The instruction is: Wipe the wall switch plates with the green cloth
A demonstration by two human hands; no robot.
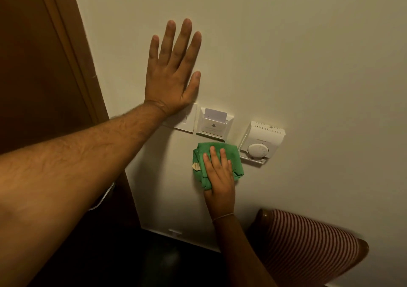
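A white switch plate [187, 120] is on the cream wall, its left part hidden under my wrist. Right of it sits a key-card holder [214, 123] with a white card standing in its slot. My left hand [172, 71] lies flat on the wall above the switch plate, fingers spread, holding nothing. My right hand [219, 174] presses a folded green cloth [233, 157] against the wall just below the card holder. The cloth touches neither plate.
A white thermostat [261, 142] with a round dial is mounted right of the cloth. A brown wooden door frame [72, 51] runs down the left. A chair back with red-and-white striped fabric [308, 242] stands low on the right, close to my right forearm.
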